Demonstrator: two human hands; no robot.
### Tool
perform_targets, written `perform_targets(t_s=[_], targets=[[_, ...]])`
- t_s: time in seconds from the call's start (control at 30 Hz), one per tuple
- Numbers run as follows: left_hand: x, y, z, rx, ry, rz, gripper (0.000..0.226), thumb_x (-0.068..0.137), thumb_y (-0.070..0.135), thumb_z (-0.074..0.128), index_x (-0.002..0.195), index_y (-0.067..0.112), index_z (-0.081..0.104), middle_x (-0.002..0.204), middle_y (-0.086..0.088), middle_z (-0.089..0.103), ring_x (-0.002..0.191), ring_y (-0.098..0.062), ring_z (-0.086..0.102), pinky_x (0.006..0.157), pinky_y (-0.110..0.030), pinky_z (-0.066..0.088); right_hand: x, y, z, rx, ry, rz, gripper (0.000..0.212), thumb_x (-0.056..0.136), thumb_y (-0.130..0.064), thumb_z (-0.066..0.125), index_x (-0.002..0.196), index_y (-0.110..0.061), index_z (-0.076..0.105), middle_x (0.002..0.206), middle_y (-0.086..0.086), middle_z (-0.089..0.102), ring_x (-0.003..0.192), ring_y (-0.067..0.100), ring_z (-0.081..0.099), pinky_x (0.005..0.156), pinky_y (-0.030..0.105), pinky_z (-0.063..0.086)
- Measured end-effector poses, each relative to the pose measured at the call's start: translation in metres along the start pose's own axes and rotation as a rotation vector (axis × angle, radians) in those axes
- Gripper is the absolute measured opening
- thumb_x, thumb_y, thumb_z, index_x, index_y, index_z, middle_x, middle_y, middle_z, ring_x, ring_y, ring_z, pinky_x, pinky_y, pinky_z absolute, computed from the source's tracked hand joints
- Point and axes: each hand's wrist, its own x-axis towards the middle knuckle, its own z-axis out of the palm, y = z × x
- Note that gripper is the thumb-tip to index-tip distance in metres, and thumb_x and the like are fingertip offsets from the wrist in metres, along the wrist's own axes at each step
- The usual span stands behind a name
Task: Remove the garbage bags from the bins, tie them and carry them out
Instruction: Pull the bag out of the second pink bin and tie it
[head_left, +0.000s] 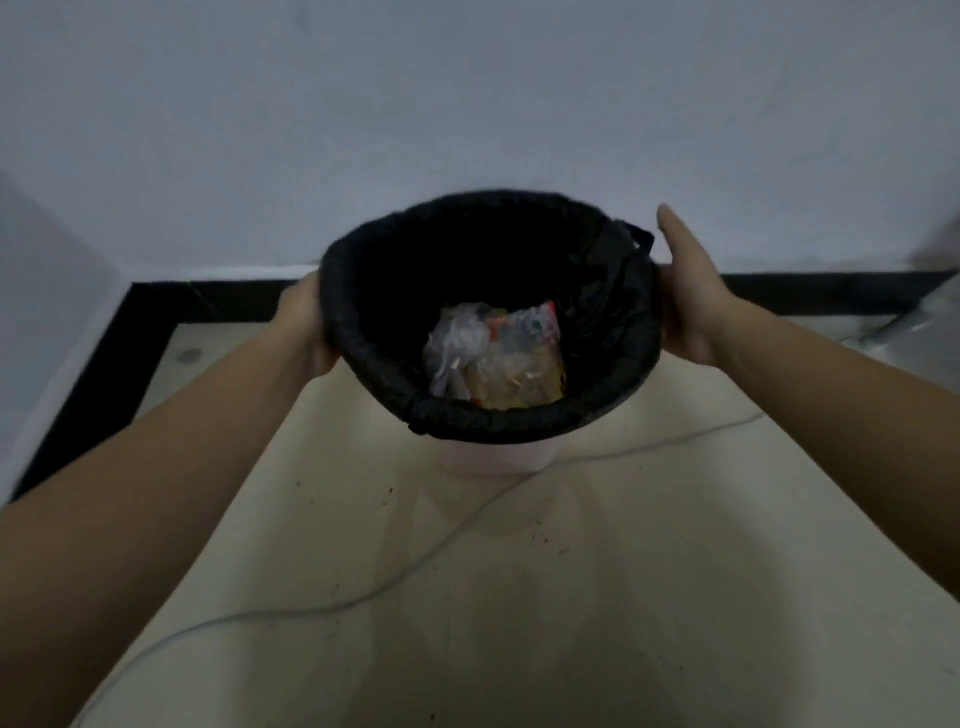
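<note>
— Where is the garbage bag (615, 317) sitting?
— It is lining the pale bin (493, 461) on the floor (571, 597), folded over the rim.
— And the hands?
— The left hand (306, 325) is gripping the bag's left rim. The right hand (685, 296) is pressing flat, fingers straight, against its right side.
</note>
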Motion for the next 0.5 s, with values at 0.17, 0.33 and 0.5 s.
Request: perform_targets(t_s=[0.17,0.33,0.5], targets=[[-0.027,0.046,0.007,0.154,0.184,0.214,0.007,0.086,0.015,0.050,0.084,0.011,0.055,0.064,-0.006,0.046,0.054,-0.020,0.045,0.044,-0.025,0.033,-0.016,-0.002,0.018,-0.319,0.173,-0.113,0.027,0.090,-0.032,0.069,0.110,-0.014,0.068,0.108,0.011,0.074,0.093,0.028,0.073,0.088,0.042,0.059],[-0.047,0.072,0.035,0.060,0.063,0.209,0.026,0.090,0.008,0.046,0.068,0.020,0.038,0.046,0.005,0.028,0.039,-0.011,0.021,0.041,-0.020,0.016,-0.024,-0.001,0.034,-0.241,0.311,-0.175,0.005,0.089,-0.020,0.058,0.088,-0.015,0.060,0.102,0.014,0.067,0.094,0.032,0.067,0.088,0.047,0.058],[-0.070,0.087,0.074,0.007,-0.200,0.184,0.039,0.100,0.007,0.040,0.066,0.024,0.032,0.044,0.009,0.026,0.037,-0.006,0.018,0.036,-0.019,0.015,-0.026,0.002,0.014,-0.297,0.390,-0.140,0.017,0.082,-0.026,0.052,0.093,-0.016,0.060,0.105,0.016,0.066,0.097,0.036,0.065,0.091,0.052,0.056]])
